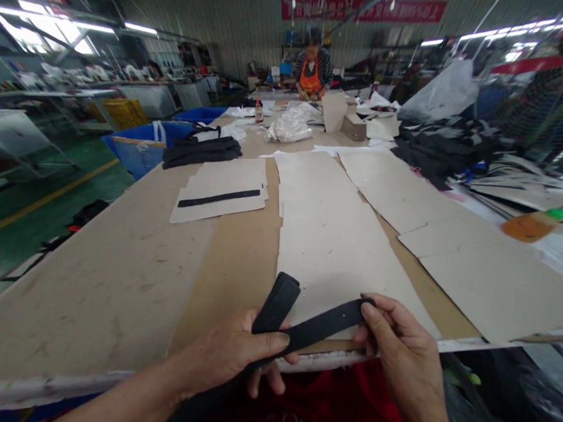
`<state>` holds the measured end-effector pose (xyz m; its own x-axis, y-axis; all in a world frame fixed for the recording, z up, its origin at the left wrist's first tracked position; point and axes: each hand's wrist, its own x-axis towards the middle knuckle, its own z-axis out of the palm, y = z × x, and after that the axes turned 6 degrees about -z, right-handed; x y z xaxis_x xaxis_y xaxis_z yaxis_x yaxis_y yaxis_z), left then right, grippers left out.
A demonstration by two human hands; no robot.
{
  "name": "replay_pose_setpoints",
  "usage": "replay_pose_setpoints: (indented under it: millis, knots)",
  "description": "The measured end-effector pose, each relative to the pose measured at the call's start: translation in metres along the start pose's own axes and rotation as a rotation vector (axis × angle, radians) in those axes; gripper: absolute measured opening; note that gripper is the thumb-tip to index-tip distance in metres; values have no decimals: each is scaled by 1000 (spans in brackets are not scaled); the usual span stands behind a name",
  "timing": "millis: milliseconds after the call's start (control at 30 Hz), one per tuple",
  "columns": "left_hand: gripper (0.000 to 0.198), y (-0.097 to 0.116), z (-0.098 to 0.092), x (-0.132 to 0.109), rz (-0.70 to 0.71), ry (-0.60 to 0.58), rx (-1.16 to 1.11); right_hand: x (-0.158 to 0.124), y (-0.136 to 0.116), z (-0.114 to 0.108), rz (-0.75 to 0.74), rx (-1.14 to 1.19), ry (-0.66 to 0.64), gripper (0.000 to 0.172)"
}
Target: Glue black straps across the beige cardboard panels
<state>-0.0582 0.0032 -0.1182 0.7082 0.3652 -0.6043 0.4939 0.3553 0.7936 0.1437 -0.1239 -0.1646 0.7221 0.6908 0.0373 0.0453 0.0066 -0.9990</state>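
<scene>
My left hand (233,346) is closed round a small bundle of black fabric strips (278,302), its thumb pressing on top. One black strip (326,323) stretches from under that thumb to my right hand (400,348), which pinches its far end between thumb and fingers. Small light marks show on this strip. Both hands are just above the table's near edge, in front of a long pale sheet of board (328,233). Farther off to the left, another black strip (219,198) lies flat across a small stack of pale boards (226,176).
More pale sheets (489,270) cover the table's right side, near an orange pineapple-shaped item (528,226). Folded black cloth (203,151) and a blue bin (138,149) are at the left. A clear plastic bag (290,125) lies farther back. A person in an orange apron (311,81) is at the far end.
</scene>
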Motion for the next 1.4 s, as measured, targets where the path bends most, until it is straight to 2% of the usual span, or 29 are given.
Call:
replay_pose_setpoints:
  millis: [267,433,533,667,767,1000,1400]
  knots:
    - [42,24,-36,-19,-148,171,340,-2,7,-49,2,-232,-14,36]
    - [36,36,-42,-13,-116,302,455,-1,12,-70,13,-249,94,41]
    - [33,43,-41,-7,-90,349,587,6,12,-76,-30,-356,74,38]
    - [29,50,-39,4,-9,421,721,21,13,-80,-43,-393,58,38]
    - [29,52,-39,16,-3,460,781,37,15,-79,-53,-374,46,36]
    - [34,49,-46,44,46,451,736,73,18,-72,-95,-591,113,35]
    - [27,54,-40,55,79,483,822,81,20,-68,-164,-774,151,25]
